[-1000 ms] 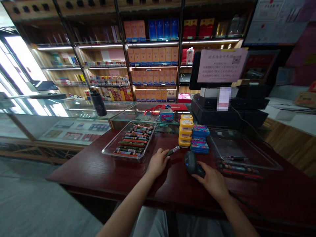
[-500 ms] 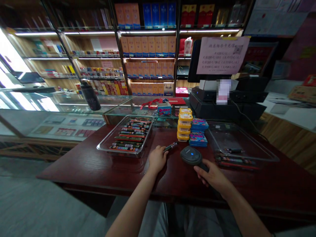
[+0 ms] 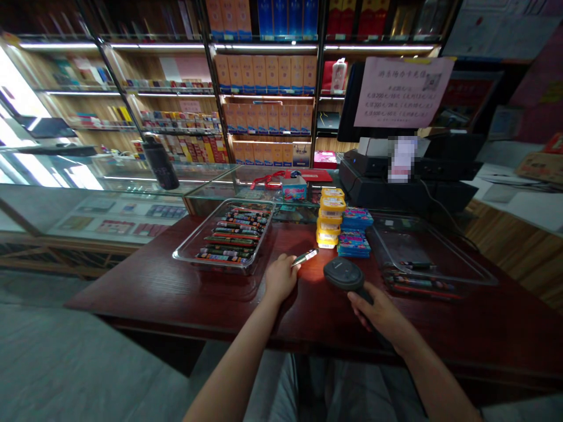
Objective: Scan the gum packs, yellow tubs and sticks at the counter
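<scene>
My left hand (image 3: 280,279) is closed on the near end of a slim, printed stick-shaped packet (image 3: 305,257), just above or on the table; I cannot tell which. My right hand (image 3: 377,310) grips the handle of a black barcode scanner (image 3: 344,273), its head turned toward the packet. Bright light falls on the packet and the wood around it. Left of my left hand, a clear plastic tray (image 3: 252,268) holds many similar sticks (image 3: 233,238). Another clear tray (image 3: 472,271) at the right has several sticks (image 3: 422,283) at its near side.
Stacked yellow-lidded tubs (image 3: 329,218) and blue printed packs (image 3: 354,242) stand behind the scanner on the dark red table (image 3: 145,287). Behind are a glass counter (image 3: 211,176), a black bottle (image 3: 160,166), a small open box (image 3: 294,188) and a monitor with a paper notice (image 3: 400,91).
The scanner's light has come on and shines on the packet and table. Its blue indicator no longer shows. Both hands keep their holds; the view has tilted slightly.
</scene>
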Demonstrator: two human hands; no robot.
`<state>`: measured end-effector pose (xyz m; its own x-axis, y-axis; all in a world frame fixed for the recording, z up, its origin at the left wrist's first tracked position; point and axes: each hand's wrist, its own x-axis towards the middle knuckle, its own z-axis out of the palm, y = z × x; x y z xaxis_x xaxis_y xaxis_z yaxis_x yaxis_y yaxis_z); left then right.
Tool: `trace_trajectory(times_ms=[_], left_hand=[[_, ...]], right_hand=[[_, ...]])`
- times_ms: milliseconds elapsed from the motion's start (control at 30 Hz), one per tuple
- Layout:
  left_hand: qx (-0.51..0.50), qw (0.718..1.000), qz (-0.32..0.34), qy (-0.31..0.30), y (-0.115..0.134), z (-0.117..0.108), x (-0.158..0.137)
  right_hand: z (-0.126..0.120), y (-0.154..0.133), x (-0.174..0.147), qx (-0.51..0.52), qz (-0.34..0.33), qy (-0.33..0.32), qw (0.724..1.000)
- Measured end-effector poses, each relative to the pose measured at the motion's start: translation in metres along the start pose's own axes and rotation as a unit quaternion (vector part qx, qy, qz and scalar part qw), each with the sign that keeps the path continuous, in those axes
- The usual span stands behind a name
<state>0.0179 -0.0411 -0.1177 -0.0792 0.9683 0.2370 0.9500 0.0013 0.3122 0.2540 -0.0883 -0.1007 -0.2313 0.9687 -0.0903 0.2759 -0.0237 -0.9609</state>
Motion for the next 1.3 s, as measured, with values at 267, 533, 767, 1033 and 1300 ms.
trace_trajectory(times_ms=[267, 533, 767, 1033, 1300], left_hand=[[-0.012, 1.000, -0.002, -0.003, 0.000, 0.000, 0.000], [-0.060, 0.998, -0.006, 0.025, -0.004, 0.003, 0.001], [-0.197, 0.975, 0.023, 0.099, -0.011, 0.004, 0.000], [-0.282, 0.936, 0.074, 0.199, 0.009, -0.015, -0.006], [-0.354, 0.903, 0.228, 0.081, 0.099, -0.032, 0.017]], right_hand=[[0.000, 0.004, 0.004, -0.045, -0.012, 0.015, 0.999], [-0.004, -0.001, 0.022, -0.442, -0.128, 0.119, 0.880], [0.009, 0.017, 0.039, -0.560, -0.181, 0.189, 0.786], [0.012, 0.018, 0.044, -0.545, -0.173, 0.172, 0.802], [0.011, 0.019, 0.051, -0.533, -0.156, 0.166, 0.815]])
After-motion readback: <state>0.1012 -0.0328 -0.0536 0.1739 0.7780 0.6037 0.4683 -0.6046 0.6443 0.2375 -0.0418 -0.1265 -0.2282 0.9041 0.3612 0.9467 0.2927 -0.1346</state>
